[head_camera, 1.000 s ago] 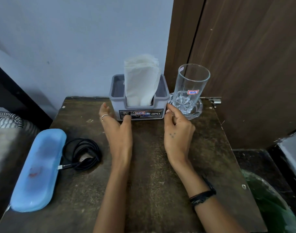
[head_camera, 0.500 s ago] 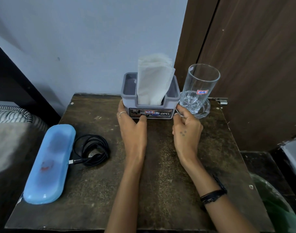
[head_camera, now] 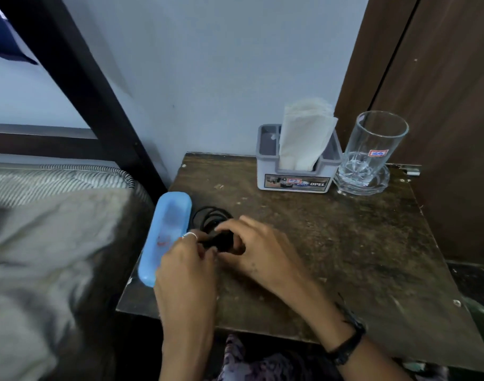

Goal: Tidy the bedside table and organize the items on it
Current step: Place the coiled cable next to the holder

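Gathering the coiled black cable (head_camera: 212, 215) is the step in hand, by my reading. Both hands meet over its near part, at the near left of the counter (head_camera: 345, 243). Left hand (head_camera: 187, 259): fingers curled in toward the cable, a ring on one; whether they actually pinch a strand I cannot tell, as the knuckles hide the tips. Right hand (head_camera: 258, 247): fingers curled round the dark bundle, thumb underneath, so it appears to grip the cable.

To do this well, my judgement: keep the loops stacked in one hand while the other feeds or tucks the loose end, so the coil does not spring open. Hold lightly; thin cable kinks if squeezed. Set the finished coil flat, apart from the other items.

Surroundings:
- Blue plastic case (head_camera: 168, 235), long, lying just left of the cable at the counter's left edge, its near end close to the counter edge. A careless sweep of the left wrist could nudge it off toward the bed (head_camera: 56, 229).
- Grey tissue holder (head_camera: 296, 177) with white tissues (head_camera: 304, 136) upright in it, at the far side against the wall.
- Clear drinking glass (head_camera: 375, 144) standing in a glass dish (head_camera: 362, 184), just right of the holder, well apart from the hands.
- Wooden door (head_camera: 441, 92) on the right.
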The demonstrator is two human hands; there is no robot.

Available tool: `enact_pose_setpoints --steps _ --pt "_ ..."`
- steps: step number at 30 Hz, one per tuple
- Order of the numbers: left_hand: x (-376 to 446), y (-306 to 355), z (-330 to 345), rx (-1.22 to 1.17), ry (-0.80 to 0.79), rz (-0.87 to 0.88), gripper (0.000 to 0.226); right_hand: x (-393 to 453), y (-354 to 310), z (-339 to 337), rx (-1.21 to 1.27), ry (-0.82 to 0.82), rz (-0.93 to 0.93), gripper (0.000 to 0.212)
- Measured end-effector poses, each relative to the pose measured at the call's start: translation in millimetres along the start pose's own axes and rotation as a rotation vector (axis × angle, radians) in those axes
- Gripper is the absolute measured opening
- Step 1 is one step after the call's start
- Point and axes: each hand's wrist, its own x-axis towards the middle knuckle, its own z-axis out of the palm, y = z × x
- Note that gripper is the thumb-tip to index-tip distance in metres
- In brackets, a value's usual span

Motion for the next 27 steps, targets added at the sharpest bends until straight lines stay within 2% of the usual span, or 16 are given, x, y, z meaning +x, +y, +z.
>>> enact_pose_setpoints --steps 3,7,16,20,24,27 --pt "-5 -4 13 0.053 -0.054 -0.019 0.011 5 0 5 -0.102 0.052 -0.005 0.023" --pt "10 2 27 0.003 0.020 0.055 0.018 24 5 10 -0.139 0.155 0.057 0.013" --pt "74 25 61 -0.001 0.071 0.127 0.029 65 22 19 -0.123 0.305 0.204 0.024" --pt "92 19 78 0.032 -0.007 0.287 0.036 70 29 22 -0.146 0.358 0.198 0.032" --pt "101 15 83 0.062 -0.080 0.333 0.041 71 34 24 -0.188 0.343 0.204 0.040" --pt "102 16 81 -0.008 -0.159 0.339 0.045 71 34 24 -0.200 0.313 0.219 0.043"
